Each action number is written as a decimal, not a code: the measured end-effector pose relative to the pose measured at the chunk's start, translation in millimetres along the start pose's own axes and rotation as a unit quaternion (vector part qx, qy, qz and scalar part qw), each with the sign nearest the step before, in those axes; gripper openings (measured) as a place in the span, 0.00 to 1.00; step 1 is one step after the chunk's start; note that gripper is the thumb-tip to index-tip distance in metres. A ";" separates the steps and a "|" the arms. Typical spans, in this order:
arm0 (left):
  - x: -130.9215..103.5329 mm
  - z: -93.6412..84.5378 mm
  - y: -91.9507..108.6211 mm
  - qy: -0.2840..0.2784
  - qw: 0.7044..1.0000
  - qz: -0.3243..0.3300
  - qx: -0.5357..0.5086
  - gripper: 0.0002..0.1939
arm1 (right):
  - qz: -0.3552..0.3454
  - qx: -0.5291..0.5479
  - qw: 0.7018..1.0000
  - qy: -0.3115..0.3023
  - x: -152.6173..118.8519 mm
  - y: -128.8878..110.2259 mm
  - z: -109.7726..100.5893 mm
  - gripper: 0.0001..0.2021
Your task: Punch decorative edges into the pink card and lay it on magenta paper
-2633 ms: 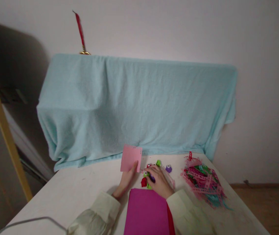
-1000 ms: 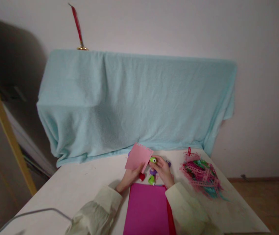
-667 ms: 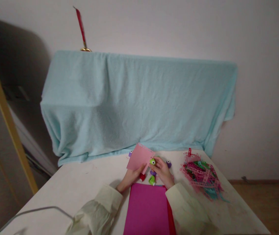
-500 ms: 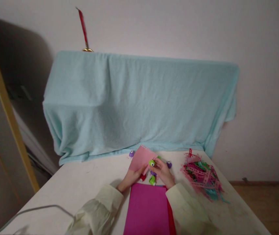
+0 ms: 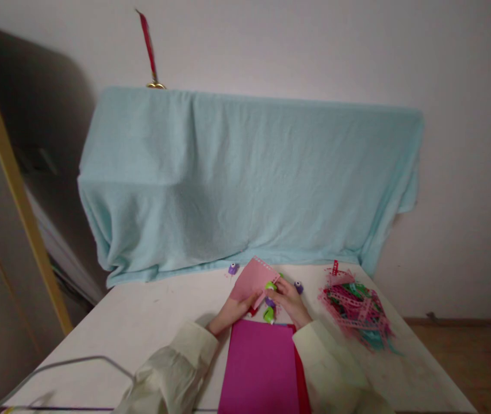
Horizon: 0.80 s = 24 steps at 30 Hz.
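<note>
A pink sheet of paper (image 5: 252, 280), with small cut-outs along its upper edge, is pinched at its lower side by my left hand (image 5: 236, 309). My right hand (image 5: 287, 299) grips a green craft punch (image 5: 270, 286) at the sheet's right edge. Just below the hands lie another green punch (image 5: 268, 314) and a red one (image 5: 252, 311), partly hidden. Purple punches stand to the left (image 5: 233, 268) and to the right (image 5: 298, 287) of the hands. Nearer to me is a stack of sheets with a magenta one (image 5: 260, 368) on top.
On the right of the white table (image 5: 150, 310) lies a pile of punched paper strips (image 5: 357, 310). A light blue cloth (image 5: 245, 184) drapes over something behind the table. A grey cable (image 5: 77, 360) curves at the front left.
The pink paper and both hands have shifted slightly right in view, as has most of the scene. The green punch in my right hand has tilted, its round white part less visible.
</note>
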<state>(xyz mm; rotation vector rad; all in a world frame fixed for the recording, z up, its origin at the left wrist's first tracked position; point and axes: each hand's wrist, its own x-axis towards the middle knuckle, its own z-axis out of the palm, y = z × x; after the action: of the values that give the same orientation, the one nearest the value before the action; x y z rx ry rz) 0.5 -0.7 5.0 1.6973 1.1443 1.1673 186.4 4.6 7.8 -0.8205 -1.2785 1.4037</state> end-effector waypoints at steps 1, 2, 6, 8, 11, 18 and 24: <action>-0.2 -0.3 0.5 0.001 1.000 0.003 0.001 0.27 | 0.002 0.005 1.000 -0.003 -1.0 -1.9 0.8 0.22; -0.4 -0.6 1.0 0.000 1.000 0.009 0.000 0.27 | 0.003 0.008 1.000 -0.005 -1.9 -3.6 1.4 0.22; -0.4 -0.8 2.1 -0.001 1.000 0.017 0.002 0.26 | 0.011 0.008 1.000 -0.002 -4.5 -5.2 1.3 0.18; -0.2 -0.4 2.1 0.000 1.000 0.014 0.002 0.25 | 0.018 0.001 1.000 0.005 -4.8 -3.7 0.3 0.16; 0.0 -0.1 3.0 0.005 1.000 0.010 -0.002 0.25 | 0.024 -0.007 1.000 0.010 -4.5 -2.0 -0.5 0.15; -0.8 -0.6 6.9 0.004 1.000 0.012 -0.010 0.25 | 0.035 -0.015 0.999 0.018 -5.2 -7.0 2.3 0.17; -0.4 -0.1 5.3 0.004 1.000 0.011 -0.005 0.25 | 0.043 -0.030 0.999 0.015 -5.1 -6.9 2.2 0.18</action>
<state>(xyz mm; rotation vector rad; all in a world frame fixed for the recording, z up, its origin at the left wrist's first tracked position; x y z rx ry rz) 1.7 -2.7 9.8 1.7045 1.1255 1.1927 187.2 -1.5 14.2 -0.9443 -1.2808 1.4202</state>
